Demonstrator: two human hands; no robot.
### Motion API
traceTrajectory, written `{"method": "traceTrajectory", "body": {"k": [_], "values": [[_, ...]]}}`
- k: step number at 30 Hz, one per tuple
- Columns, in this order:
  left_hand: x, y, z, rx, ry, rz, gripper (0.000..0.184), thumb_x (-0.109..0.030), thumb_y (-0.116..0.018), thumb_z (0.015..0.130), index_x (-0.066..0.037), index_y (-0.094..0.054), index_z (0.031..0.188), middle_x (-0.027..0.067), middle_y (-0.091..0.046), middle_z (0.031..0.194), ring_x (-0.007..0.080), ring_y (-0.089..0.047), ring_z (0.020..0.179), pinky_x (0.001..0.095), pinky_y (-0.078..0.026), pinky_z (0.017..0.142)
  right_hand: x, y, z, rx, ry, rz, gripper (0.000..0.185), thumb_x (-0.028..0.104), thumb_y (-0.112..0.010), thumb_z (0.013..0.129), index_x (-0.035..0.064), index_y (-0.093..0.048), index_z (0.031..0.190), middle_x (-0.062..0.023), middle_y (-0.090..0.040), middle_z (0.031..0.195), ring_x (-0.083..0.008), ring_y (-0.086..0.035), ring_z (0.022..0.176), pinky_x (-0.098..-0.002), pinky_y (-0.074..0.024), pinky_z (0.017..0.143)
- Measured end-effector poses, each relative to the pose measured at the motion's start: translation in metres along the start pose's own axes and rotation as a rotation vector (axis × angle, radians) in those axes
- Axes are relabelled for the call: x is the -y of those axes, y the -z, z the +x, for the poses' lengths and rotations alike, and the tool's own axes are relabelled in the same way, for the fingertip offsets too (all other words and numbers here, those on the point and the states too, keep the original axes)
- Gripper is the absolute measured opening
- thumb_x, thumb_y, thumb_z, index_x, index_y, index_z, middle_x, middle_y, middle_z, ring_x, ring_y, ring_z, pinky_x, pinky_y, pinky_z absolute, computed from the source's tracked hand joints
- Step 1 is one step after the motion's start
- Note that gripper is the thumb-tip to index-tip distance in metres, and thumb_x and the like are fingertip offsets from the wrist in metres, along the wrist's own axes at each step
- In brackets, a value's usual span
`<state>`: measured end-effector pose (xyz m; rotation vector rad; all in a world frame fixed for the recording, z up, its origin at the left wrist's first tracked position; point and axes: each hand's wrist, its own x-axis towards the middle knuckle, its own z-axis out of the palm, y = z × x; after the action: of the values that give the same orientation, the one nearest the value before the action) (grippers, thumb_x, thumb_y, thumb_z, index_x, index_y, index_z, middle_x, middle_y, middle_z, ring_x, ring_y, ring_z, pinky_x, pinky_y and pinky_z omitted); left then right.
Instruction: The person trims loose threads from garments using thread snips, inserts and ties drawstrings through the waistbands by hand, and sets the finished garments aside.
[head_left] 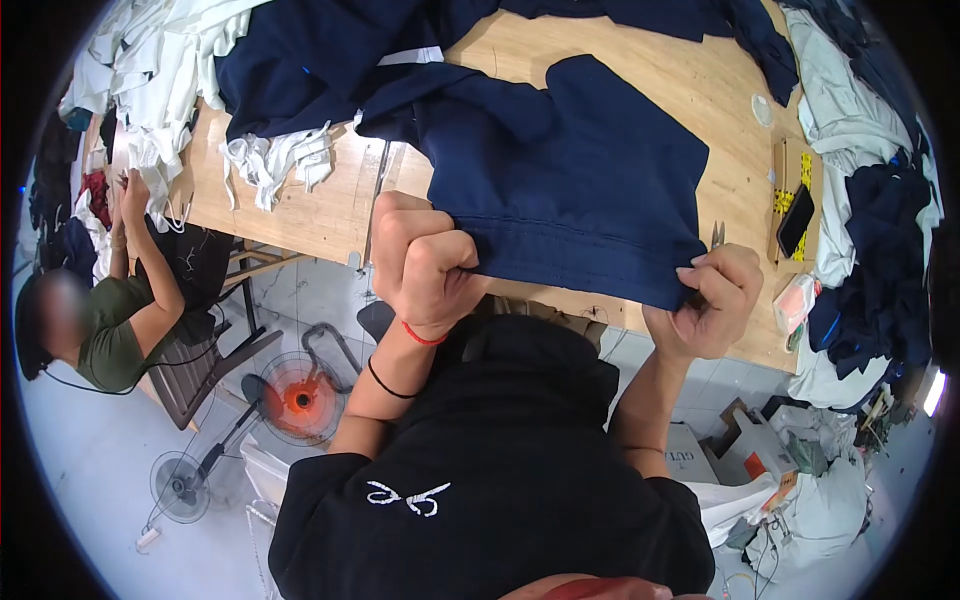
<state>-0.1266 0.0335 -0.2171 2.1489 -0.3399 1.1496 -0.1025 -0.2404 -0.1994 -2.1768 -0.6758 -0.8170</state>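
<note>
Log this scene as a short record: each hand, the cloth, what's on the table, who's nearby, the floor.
Left hand: grips one end of the navy cloth's stitched edge
Right hand: grips the other end; metal tips show behind it, unclear whether held
Navy cloth: near edge spread between the hands
Table: white scraps at left; dark phone on a cardboard box at right
Nearby: seated person in a green top, at left
Floor: orange-centred fan

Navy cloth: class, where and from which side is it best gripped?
Probably pinch the navy cloth at both ends of its stitched edge, from the near side: that edge lies closest, nearly straight between the left hand and right hand, while the rest extends away over the table.
</note>
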Motion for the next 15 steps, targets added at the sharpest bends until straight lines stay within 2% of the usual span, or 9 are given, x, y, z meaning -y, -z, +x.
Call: {"method": "traceTrajectory", "body": {"k": [4, 7, 9, 12, 15], "values": [[0.0026, 0.0017, 0.0004, -0.018, -0.016, 0.0, 0.043, 0.0, -0.084, 0.056, -0.009, -0.052, 0.083, 0.005, -0.051, 0.081, 0.0222, -0.053, 0.071, 0.0332, -0.039, 0.062, 0.0017, 0.0021, 0.0044, -0.028, 0.034, -0.016, 0.054, 0.015, -0.103, 0.062, 0.0086, -0.062, 0.098, -0.0086, -0.058, 0.097, -0.0255, -0.057, 0.082, -0.0374, -0.0441, 0.072], [0.0033, 0.0003, 0.0008, -0.036, -0.013, 0.013, 0.042, 0.003, -0.081, 0.054, -0.008, -0.053, 0.084, 0.0052, -0.051, 0.082, 0.0225, -0.053, 0.072, 0.0334, -0.039, 0.061, 0.0065, 0.0009, 0.0078, -0.051, 0.022, -0.025, 0.054, 0.023, -0.103, 0.063, 0.0088, -0.064, 0.097, -0.0086, -0.058, 0.094, -0.0258, -0.059, 0.079, -0.0401, -0.0442, 0.071], [0.0012, -0.0015, 0.0027, -0.071, 0.02, 0.002, 0.041, 0.006, -0.076, 0.05, -0.008, -0.056, 0.083, 0.0055, -0.05, 0.084, 0.0239, -0.052, 0.072, 0.0345, -0.039, 0.059, 0.0062, 0.001, 0.0077, -0.056, 0.027, -0.03, 0.053, 0.023, -0.102, 0.063, 0.0096, -0.064, 0.097, -0.0079, -0.058, 0.093, -0.0254, -0.059, 0.079, -0.0399, -0.0441, 0.071], [0.0032, 0.0023, 0.0034, -0.044, -0.027, 0.062, 0.041, 0.005, -0.08, 0.059, -0.008, -0.051, 0.084, 0.0058, -0.052, 0.082, 0.0216, -0.053, 0.072, 0.0321, -0.038, 0.063, 0.0072, 0.0034, 0.0081, -0.042, 0.037, -0.048, 0.052, 0.021, -0.101, 0.063, 0.0109, -0.064, 0.097, -0.007, -0.058, 0.093, -0.025, -0.059, 0.079, -0.04, -0.044, 0.072], [0.0035, 0.0017, 0.0017, -0.07, -0.022, 0.043, 0.042, 0.005, -0.077, 0.05, -0.008, -0.056, 0.083, 0.0057, -0.05, 0.085, 0.0243, -0.052, 0.073, 0.0345, -0.04, 0.06, 0.0092, 0.0047, 0.0095, -0.04, 0.043, -0.067, 0.052, 0.02, -0.101, 0.062, 0.0119, -0.064, 0.097, -0.0063, -0.058, 0.093, -0.0249, -0.059, 0.079, -0.0405, -0.0439, 0.073]]}}
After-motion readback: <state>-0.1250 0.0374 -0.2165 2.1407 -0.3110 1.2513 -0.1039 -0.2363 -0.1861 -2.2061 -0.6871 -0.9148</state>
